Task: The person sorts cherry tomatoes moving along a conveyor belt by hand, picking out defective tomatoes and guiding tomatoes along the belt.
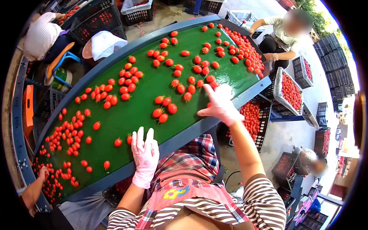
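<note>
**Faces Blurred, Workers Cropped Beside Green Belt (145,111)**

Both palms are turned from view as a tomato (129,138) shows only partly beside the left hand (145,155) and another (209,104) sits half-hidden by the right hand (219,106). Glare washes out the belt nearby. The right forearm (247,149) and belt frame (180,137) partly cover a black crate (264,128). Faces of a person at upper right (285,36) and a person at lower right (306,158) are blurred; the dark border crops a co-worker's arm (32,191) at lower left. Marks on the left rail (17,105) are too small to read.
</note>
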`<act>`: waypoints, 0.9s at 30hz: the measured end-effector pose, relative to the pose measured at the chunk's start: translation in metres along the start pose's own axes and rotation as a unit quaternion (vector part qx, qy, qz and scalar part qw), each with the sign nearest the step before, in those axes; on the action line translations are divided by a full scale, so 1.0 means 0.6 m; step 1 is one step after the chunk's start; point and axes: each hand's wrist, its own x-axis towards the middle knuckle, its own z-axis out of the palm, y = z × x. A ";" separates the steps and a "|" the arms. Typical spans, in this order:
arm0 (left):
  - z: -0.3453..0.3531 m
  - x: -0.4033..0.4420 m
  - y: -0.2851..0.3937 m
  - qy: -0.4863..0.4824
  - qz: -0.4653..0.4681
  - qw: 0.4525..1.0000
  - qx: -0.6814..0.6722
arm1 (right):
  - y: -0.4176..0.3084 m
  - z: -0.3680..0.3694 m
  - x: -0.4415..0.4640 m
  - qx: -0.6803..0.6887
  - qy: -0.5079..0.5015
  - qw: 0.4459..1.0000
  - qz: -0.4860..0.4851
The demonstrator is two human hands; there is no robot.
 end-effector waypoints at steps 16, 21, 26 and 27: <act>0.032 0.031 -0.001 0.017 0.089 0.996 -0.025 | -0.007 0.113 0.021 0.183 0.186 0.964 0.051; 0.020 0.028 -0.001 0.017 0.082 0.996 -0.039 | -0.049 0.090 0.120 0.147 0.246 0.958 -0.025; 0.005 0.015 -0.015 0.023 0.080 0.995 -0.052 | -0.050 0.101 0.201 0.053 0.135 0.988 -0.049; 0.002 0.014 -0.016 0.025 0.080 0.995 -0.053 | -0.054 0.093 0.205 0.115 0.122 0.986 -0.018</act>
